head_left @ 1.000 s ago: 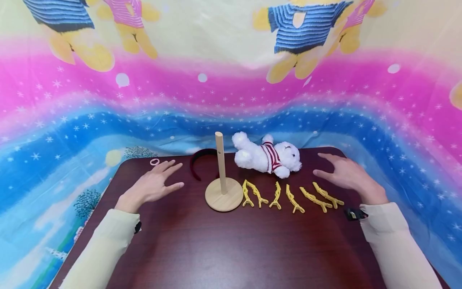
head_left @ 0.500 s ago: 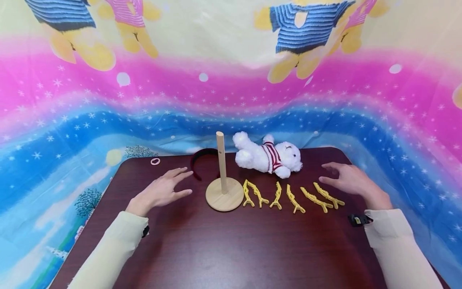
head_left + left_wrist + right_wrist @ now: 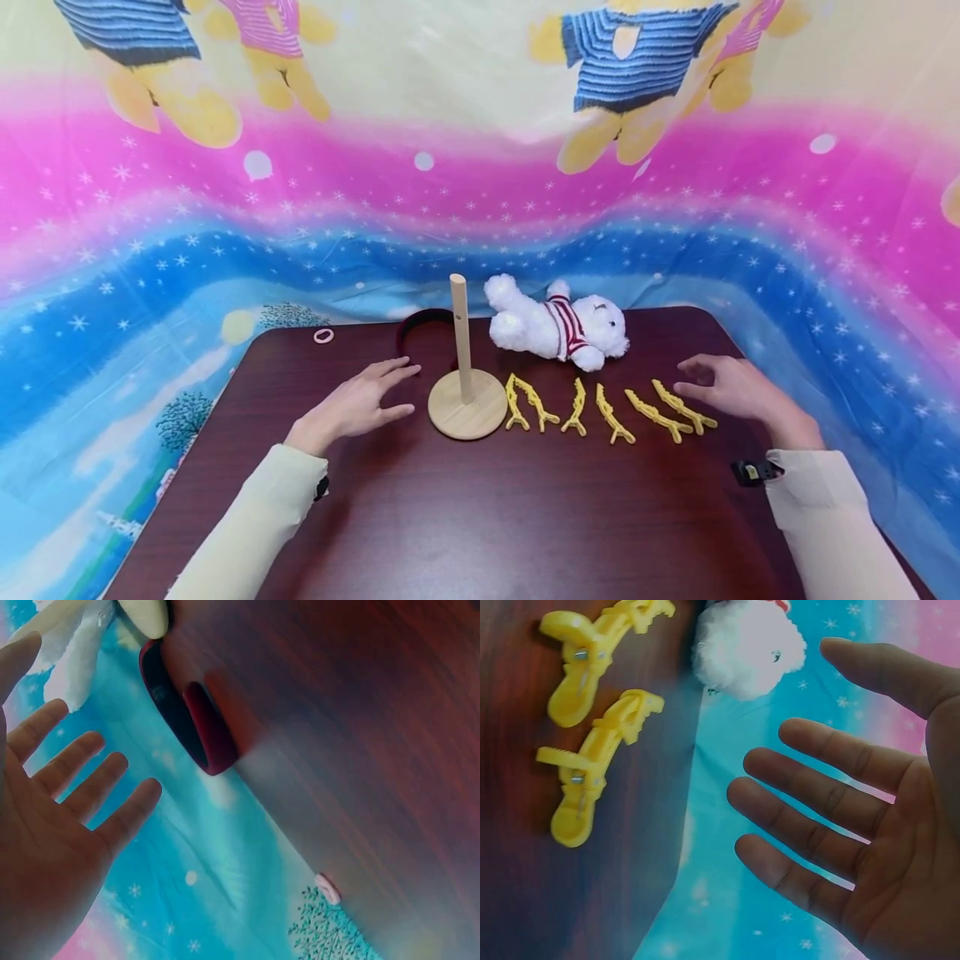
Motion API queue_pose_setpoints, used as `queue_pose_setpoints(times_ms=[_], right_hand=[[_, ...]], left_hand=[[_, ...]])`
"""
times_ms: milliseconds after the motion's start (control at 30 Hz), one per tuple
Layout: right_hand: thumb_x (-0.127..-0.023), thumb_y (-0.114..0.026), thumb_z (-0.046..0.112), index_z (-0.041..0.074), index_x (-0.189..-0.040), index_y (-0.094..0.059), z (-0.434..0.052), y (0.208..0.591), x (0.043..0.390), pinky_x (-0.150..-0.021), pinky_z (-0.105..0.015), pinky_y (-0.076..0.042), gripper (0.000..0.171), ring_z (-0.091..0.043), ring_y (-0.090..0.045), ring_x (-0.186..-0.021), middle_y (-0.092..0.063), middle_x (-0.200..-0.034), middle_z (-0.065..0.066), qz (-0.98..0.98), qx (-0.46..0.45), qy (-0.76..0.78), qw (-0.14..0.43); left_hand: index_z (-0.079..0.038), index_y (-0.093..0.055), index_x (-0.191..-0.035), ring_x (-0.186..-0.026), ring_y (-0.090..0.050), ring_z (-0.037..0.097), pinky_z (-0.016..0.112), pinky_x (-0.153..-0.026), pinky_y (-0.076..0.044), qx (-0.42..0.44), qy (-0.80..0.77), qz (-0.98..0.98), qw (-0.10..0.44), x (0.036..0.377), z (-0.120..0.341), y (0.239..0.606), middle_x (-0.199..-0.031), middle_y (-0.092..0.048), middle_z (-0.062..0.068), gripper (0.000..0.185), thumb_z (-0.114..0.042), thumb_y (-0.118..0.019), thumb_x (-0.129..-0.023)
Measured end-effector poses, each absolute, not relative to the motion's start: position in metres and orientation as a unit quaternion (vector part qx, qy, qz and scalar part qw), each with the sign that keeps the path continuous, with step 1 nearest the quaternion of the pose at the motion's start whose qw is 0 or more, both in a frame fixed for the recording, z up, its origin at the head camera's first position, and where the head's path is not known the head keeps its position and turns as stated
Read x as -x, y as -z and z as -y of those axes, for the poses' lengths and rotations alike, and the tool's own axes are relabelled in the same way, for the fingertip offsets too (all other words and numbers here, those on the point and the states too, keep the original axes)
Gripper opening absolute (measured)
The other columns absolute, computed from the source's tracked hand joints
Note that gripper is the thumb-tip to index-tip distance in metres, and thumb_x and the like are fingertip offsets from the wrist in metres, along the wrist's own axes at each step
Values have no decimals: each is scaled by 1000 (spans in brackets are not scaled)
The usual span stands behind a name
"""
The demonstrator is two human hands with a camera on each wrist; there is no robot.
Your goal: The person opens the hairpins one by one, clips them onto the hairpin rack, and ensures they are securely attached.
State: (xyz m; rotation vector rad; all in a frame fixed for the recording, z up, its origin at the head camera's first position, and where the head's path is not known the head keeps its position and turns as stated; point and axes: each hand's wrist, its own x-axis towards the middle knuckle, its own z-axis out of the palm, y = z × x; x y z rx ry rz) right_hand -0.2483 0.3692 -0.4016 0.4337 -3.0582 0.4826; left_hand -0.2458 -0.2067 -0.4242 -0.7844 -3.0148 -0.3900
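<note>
My left hand (image 3: 356, 406) hovers with spread fingers just left of a round wooden stand (image 3: 468, 417) that has one upright post. Its fingertips come near a dark red headband (image 3: 420, 317), partly hidden behind the post. In the left wrist view the palm of that hand holds nothing. My right hand (image 3: 738, 390) is held beside the rightmost yellow hair clips (image 3: 678, 407), fingers extended and palm bare in the right wrist view. Several such alligator clips (image 3: 581, 780) lie in a row right of the stand. Behind them a white teddy bear (image 3: 525, 325) in a striped sweater lies on its back.
A small pink hair tie (image 3: 323, 336) lies near the back left edge of the dark wooden table (image 3: 480, 517). A printed cloth backdrop (image 3: 360, 242) rises close behind the table and along both its sides.
My left hand has moved right and slightly toward me, nearer the stand. My right hand has shifted a little right and toward me. The objects on the table stay in place.
</note>
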Motion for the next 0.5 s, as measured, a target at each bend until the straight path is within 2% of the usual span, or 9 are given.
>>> queue_pose_setpoints(times_ms=[167, 500], right_hand=[[-85, -63, 49, 9, -113, -65, -375, 408, 246, -76, -42, -50, 49, -26, -65, -93, -71, -102, -9, 978, -143, -153, 4], [-83, -65, 48, 10, -110, -67, -386, 420, 244, -72, -40, -50, 47, -25, -65, -91, -70, -105, -9, 979, -135, -151, -16]], left_hand=[[-32, -36, -145, -139, -34, 26, 49, -105, -39, 262, 130, 956, 5, 245, 201, 433, -152, -32, 0, 67, -50, -61, -86], [-33, -37, -144, -137, -37, 24, 46, -104, -40, 273, 127, 954, -9, 245, 191, 444, -152, -33, -1, 66, -49, -63, -85]])
